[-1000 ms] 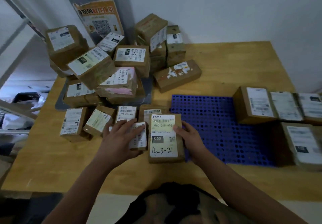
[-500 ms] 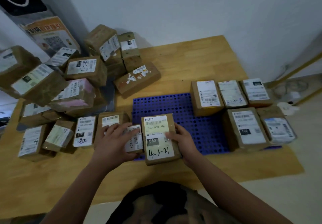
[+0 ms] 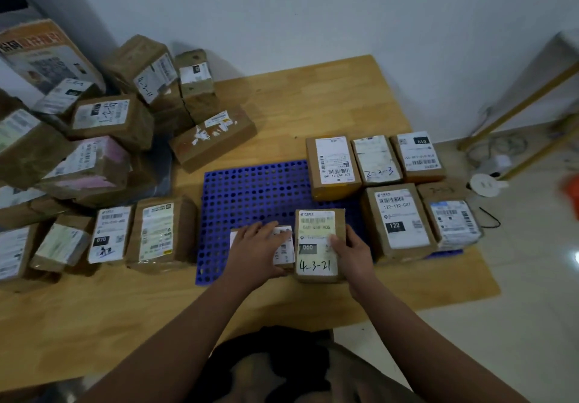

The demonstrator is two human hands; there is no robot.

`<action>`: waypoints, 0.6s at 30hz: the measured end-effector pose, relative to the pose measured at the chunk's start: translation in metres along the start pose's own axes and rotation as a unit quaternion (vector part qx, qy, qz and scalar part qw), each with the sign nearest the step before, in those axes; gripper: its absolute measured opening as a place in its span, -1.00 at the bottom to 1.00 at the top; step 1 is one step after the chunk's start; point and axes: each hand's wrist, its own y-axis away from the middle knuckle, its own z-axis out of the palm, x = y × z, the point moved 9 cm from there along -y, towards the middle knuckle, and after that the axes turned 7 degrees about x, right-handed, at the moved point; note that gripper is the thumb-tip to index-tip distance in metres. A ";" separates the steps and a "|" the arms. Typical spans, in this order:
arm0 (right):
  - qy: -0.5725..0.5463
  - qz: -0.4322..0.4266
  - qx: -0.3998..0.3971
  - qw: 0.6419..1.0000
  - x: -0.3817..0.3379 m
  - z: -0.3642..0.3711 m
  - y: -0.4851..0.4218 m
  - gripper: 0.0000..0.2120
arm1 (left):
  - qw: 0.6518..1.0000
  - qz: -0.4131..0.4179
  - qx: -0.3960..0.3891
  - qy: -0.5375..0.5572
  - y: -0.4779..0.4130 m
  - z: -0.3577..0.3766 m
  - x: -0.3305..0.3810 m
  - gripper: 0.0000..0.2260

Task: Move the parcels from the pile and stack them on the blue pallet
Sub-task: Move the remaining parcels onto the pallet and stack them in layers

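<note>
Once at pallet (image 3: 250, 189) corner, small parcel (image 3: 283, 247), 4-3-21 parcel (image 3: 316, 246) now mid-pallet.

"4-3-21" and "060" on front parcel (image 3: 318, 246), "122" on right-hand parcel (image 3: 399, 221)
</note>
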 end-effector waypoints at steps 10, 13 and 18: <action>0.459 -0.334 0.071 0.820 -0.045 0.012 0.036 -0.30 | 1.000 -0.004 0.012 0.002 -0.019 0.003 0.018 -0.25; 0.563 -0.378 -0.023 0.734 -0.029 0.029 0.038 -0.29 | 1.000 0.007 -0.001 0.006 -0.026 0.004 0.024 -0.26; 0.616 -0.371 -0.043 0.693 -0.024 0.025 0.033 -0.27 | 1.000 0.027 -0.015 0.000 -0.038 0.003 0.031 -0.21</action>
